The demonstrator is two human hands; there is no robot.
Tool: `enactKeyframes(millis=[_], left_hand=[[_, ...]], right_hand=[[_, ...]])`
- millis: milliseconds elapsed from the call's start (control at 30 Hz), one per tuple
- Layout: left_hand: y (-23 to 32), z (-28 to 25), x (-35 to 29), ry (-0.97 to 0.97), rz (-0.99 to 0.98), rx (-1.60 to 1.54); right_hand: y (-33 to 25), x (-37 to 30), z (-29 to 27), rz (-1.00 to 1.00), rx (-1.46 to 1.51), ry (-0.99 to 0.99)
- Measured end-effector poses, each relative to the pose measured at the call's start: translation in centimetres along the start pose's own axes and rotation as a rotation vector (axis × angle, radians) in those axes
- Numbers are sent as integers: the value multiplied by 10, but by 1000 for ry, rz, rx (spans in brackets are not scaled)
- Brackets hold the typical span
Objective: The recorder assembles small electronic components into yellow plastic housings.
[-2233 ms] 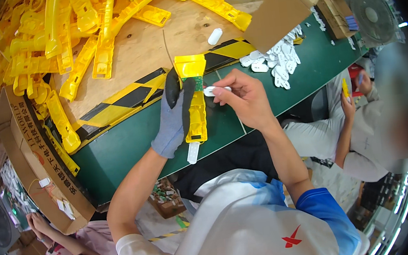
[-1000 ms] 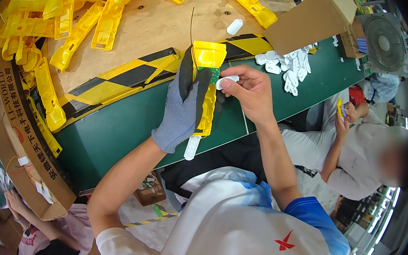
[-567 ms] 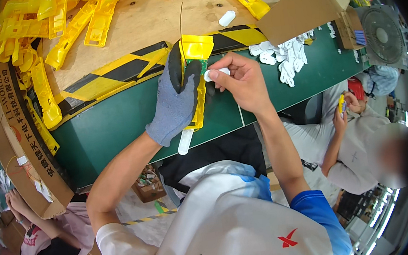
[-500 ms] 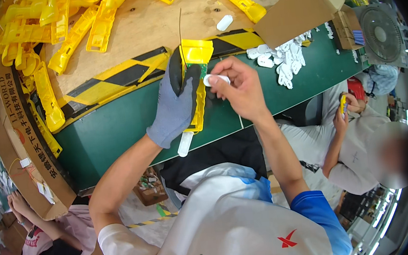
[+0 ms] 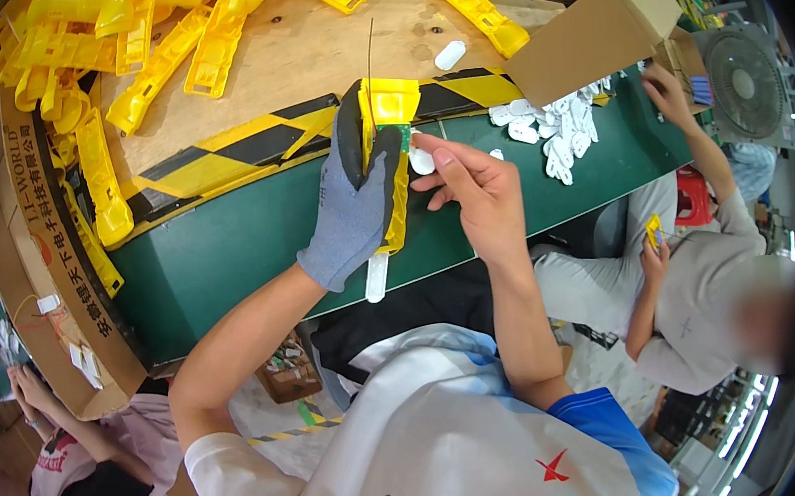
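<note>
My left hand (image 5: 351, 190), in a grey-blue glove with black fingers, is closed around a long yellow plastic housing (image 5: 390, 103). A small green circuit board (image 5: 405, 137) shows inside it, and a thin dark wire (image 5: 371, 52) sticks up from its upper end. From the lower end hangs a long white plastic piece (image 5: 377, 277). My bare right hand (image 5: 483, 186) is at the housing's right side, thumb and fingers on a white oval plastic piece (image 5: 421, 160) beside the board. The fingertips partly hide how that piece meets the housing.
Many yellow housings (image 5: 203, 55) pile up on the wooden board at the far left. White oval pieces (image 5: 564, 129) lie heaped on the green table (image 5: 216, 277) by a tipped cardboard box (image 5: 579, 40). A co-worker's hand (image 5: 667, 94) reaches in at the right; another person sits left.
My right hand has turned, its index finger stretching toward the board with the white piece. The co-worker on the right has raised one arm to the table, keeping a yellow item in the other hand.
</note>
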State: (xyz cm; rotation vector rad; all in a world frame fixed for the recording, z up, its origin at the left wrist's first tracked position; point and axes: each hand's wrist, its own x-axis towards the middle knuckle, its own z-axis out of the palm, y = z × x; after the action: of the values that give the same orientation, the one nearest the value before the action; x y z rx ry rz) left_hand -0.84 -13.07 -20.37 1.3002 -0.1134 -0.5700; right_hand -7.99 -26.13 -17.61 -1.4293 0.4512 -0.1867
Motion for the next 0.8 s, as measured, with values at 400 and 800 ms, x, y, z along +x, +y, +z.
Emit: enactKeyframes(millis=[400, 800], left_hand=[[-9, -3, -3, 13, 157, 58], [-7, -7, -1, -3, 255, 227]], right_hand=[[-5, -3, 6, -4, -144, 105], [-29, 20, -7, 189, -265, -170]])
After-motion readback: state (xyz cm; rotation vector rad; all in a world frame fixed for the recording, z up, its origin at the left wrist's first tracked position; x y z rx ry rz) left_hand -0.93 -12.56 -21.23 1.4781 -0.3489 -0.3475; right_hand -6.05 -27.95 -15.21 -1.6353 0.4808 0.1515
